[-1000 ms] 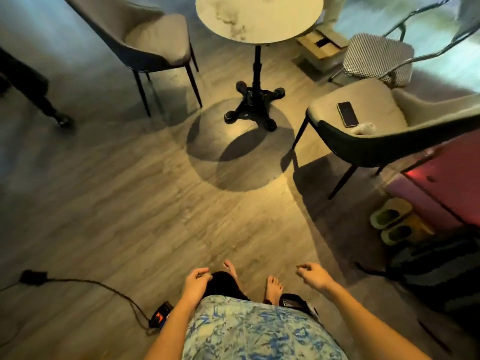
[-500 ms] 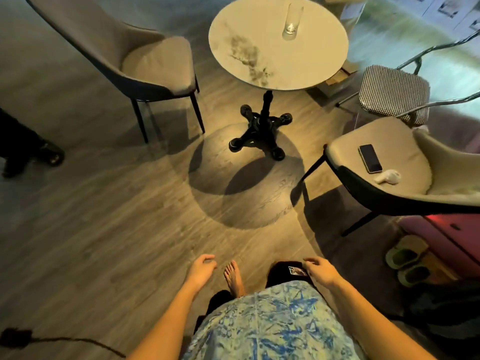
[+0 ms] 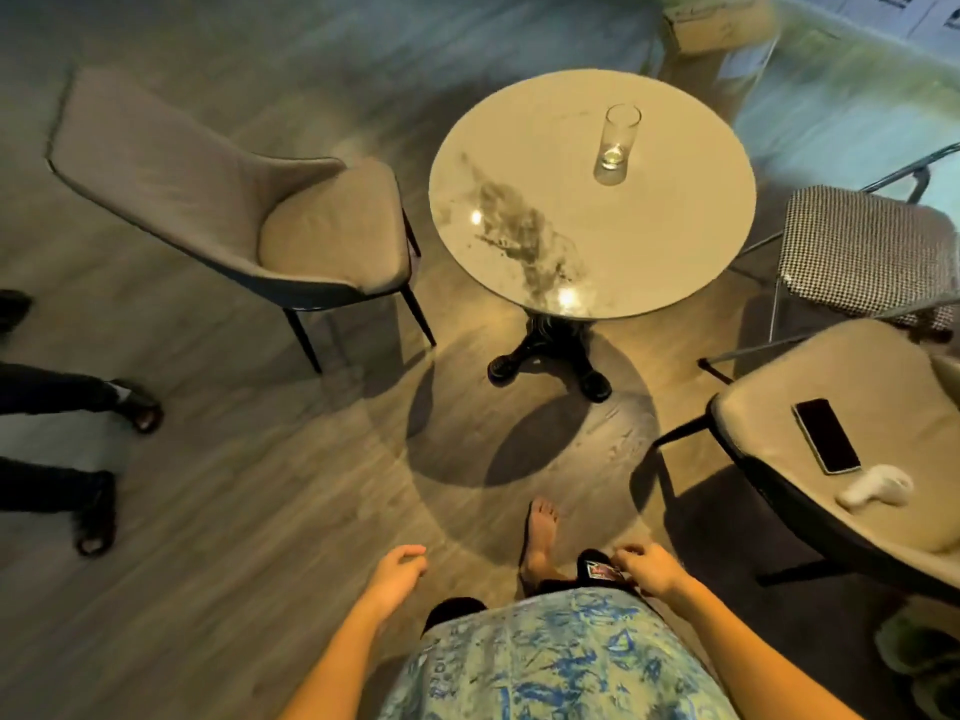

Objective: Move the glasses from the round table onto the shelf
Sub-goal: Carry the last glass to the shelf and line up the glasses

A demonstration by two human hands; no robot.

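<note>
One tall clear glass stands upright on the far right part of the round marble-look table, which rests on a black pedestal foot. My left hand hangs low at my side, fingers loosely curled and holding nothing. My right hand hangs by my hip, also loosely curled and holding nothing. Both hands are well short of the table, with bare floor between. No shelf is in view.
A beige chair stands left of the table. A checked chair is to its right. A nearer beige chair carries a phone and a white object. Another person's legs are at the left edge.
The view has moved closer to the table, which is now lower and larger in frame with the glass fully visible. My hands stay down at my sides, holding nothing.
</note>
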